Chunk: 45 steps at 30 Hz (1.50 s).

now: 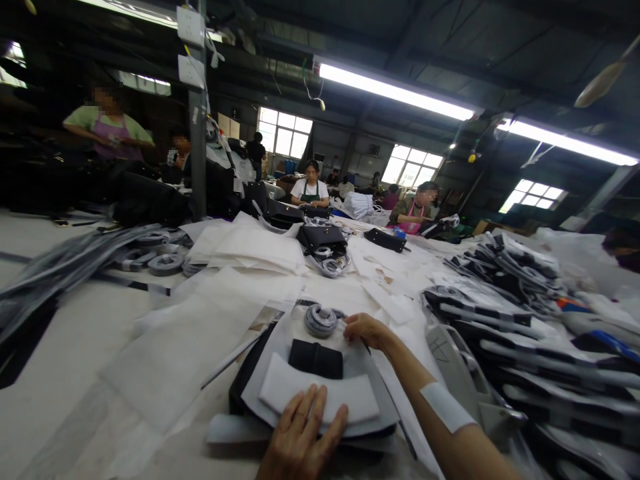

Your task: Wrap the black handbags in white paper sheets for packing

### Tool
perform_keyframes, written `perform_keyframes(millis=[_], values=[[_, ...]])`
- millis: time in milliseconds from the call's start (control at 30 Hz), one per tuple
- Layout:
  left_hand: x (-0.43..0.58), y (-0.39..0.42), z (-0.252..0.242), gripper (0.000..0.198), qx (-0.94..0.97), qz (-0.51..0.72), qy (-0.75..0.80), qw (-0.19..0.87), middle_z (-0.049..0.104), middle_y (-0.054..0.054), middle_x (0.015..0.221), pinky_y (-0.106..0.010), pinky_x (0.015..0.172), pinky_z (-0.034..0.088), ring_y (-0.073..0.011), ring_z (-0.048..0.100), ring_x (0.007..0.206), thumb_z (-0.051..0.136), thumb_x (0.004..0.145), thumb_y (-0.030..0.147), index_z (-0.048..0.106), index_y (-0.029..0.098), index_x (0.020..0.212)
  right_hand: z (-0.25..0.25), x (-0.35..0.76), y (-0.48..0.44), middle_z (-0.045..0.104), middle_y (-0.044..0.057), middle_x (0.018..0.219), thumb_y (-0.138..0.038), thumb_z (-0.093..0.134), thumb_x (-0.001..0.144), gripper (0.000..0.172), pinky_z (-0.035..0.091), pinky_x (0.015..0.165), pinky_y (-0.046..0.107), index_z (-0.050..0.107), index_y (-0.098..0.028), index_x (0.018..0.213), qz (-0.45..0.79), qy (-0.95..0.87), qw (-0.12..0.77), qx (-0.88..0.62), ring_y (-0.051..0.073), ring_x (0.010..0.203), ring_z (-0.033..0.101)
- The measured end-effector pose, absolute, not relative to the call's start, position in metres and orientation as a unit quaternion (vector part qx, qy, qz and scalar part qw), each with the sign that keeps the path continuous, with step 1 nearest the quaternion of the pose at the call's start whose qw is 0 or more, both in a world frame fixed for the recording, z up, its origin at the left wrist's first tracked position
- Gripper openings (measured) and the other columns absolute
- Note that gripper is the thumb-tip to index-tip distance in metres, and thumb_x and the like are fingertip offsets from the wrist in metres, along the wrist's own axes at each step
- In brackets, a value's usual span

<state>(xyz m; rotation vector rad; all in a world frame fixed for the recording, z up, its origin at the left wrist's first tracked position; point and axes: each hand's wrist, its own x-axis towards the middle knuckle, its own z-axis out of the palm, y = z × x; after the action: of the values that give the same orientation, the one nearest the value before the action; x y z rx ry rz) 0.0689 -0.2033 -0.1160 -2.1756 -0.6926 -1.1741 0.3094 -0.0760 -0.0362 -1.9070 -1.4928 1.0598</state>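
Note:
A black bag (240, 383) lies on the table in front of me, with a white sheet (255, 373) spread over it. On the sheet sit a curved white foam pad (345, 398) and a small black piece with a band across it (327, 362). My left hand (307, 430) lies flat on the foam pad, fingers stretched out. Beyond the black piece is a wrapped, coiled strap (321, 321). My right hand (367, 331) is just right of the coil, fingers pinched together at the sheet's far edge; what they grip is hidden.
White sheets (245, 243) are piled ahead of me. Wrapped straps (65, 267) lie at the left. Stacks of wrapped black parts (545, 360) and a grey plastic holder (453, 360) stand at the right. Another black bag (323, 238) lies farther off. Several people work beyond.

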Motion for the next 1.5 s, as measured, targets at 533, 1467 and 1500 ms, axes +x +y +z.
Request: perform_keyframes(millis=[533, 1467, 1500], values=[[0.068, -0.212, -0.11, 0.04, -0.888, -0.283, -0.273, 0.236, 0.059, -0.005, 0.136, -0.045, 0.104, 0.036, -0.0294, 0.053, 0.124, 0.045, 0.102, 0.032, 0.049, 0.03, 0.142, -0.006, 0.278, -0.177, 0.076, 0.007, 0.09, -0.02, 0.063, 0.081, 0.049, 0.05, 0.095, 0.04, 0.06, -0.016, 0.13, 0.269, -0.657, 0.345, -0.614, 0.025, 0.092, 0.071], [0.079, -0.21, -0.067, 0.033, -0.914, -0.318, -0.241, -0.076, 0.073, -0.001, 0.118, -0.034, 0.08, 0.052, -0.0184, 0.066, 0.091, 0.059, 0.093, 0.014, 0.066, 0.029, 0.121, -0.055, 0.273, -0.332, 0.075, 0.008, 0.102, -0.005, 0.053, 0.091, 0.037, 0.052, 0.105, 0.043, 0.058, -0.019, 0.125, -0.066, -0.838, 0.366, -0.4, 0.02, 0.1, 0.071], [0.079, -0.21, -0.066, 0.033, -0.913, -0.32, -0.242, -0.075, 0.072, -0.001, 0.119, -0.034, 0.08, 0.052, -0.0185, 0.066, 0.092, 0.059, 0.093, 0.014, 0.066, 0.03, 0.121, -0.059, 0.28, -0.341, 0.075, 0.008, 0.104, -0.008, 0.055, 0.091, 0.037, 0.052, 0.105, 0.044, 0.058, -0.02, 0.126, -0.066, -0.845, 0.34, -0.408, 0.022, 0.102, 0.071]])
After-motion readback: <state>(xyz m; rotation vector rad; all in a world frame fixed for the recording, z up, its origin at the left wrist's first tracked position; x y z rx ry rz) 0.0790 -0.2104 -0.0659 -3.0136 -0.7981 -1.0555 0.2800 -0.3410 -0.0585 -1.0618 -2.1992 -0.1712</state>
